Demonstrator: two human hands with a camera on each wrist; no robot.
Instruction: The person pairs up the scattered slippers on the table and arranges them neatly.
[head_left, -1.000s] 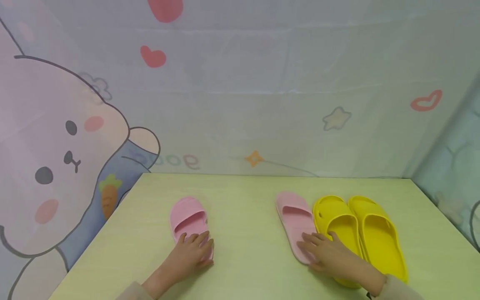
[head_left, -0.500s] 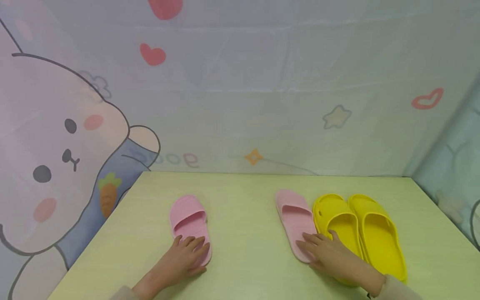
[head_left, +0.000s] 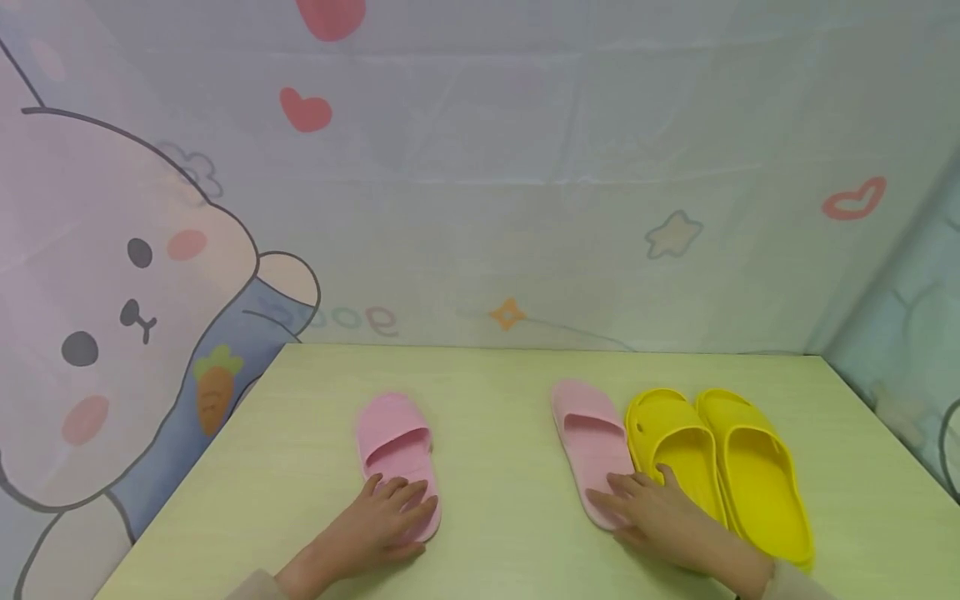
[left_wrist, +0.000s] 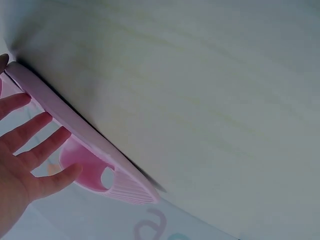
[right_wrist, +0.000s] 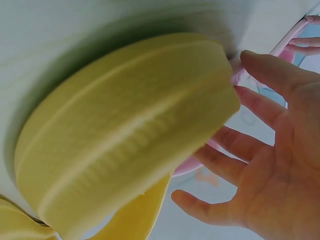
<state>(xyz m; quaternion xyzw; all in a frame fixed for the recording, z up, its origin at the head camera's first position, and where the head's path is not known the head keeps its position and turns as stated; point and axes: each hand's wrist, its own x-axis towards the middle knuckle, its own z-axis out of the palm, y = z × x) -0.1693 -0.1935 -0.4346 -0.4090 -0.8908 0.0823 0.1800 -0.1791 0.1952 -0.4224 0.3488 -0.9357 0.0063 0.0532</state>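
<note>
The left pink slipper lies toe away on the table, its heel half beneath my left hand. In the left wrist view, the spread fingers reach over that slipper, with the thumb by its heel end. Farther right lies a second pink slipper, slightly tilted in direction. My right hand lies over its heel and partly over a yellow slipper, fingers extended. The right wrist view has the yellow slipper's heel large in front, partly hiding the right fingertips.
Another yellow slipper sits against the first, on the right. The pale table ends at a printed curtain with hearts and a cartoon animal. A dark curved line shows at the right edge.
The left slipper first slid slightly, then shifted to the right along with my left hand. My right hand has barely moved. The right pink slipper and the yellow pair stay in place.
</note>
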